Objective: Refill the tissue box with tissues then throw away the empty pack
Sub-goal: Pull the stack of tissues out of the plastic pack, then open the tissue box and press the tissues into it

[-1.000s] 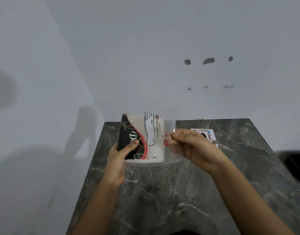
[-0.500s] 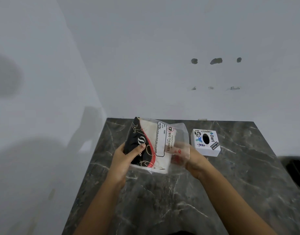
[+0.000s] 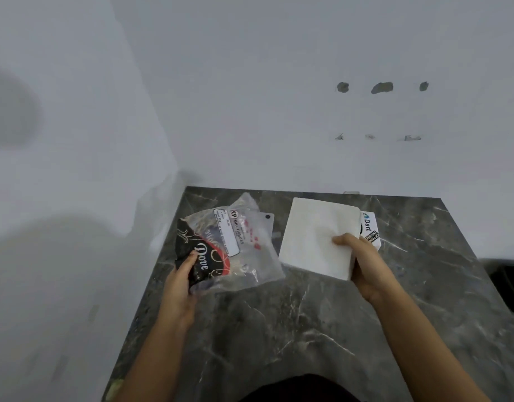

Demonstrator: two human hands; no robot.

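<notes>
My right hand (image 3: 366,268) grips a thick white stack of tissues (image 3: 314,236) by its lower right corner and holds it just above the table. Behind the stack, a small white tissue box (image 3: 370,227) with printed labels stands on the dark marble table (image 3: 279,329); most of the box is hidden. My left hand (image 3: 180,280) pinches the black end of the flattened clear plastic pack (image 3: 235,245), which looks empty and rests on the table to the left of the tissues.
White walls meet in a corner close behind and left of the table. The table's left edge drops off beside my left arm. A dark object (image 3: 508,282) sits low beyond the table's right edge.
My right hand has pulled the stack of tissues out of the pack and moved it right, in front of the tissue box. The pack has gone flat and sunk onto the table.
</notes>
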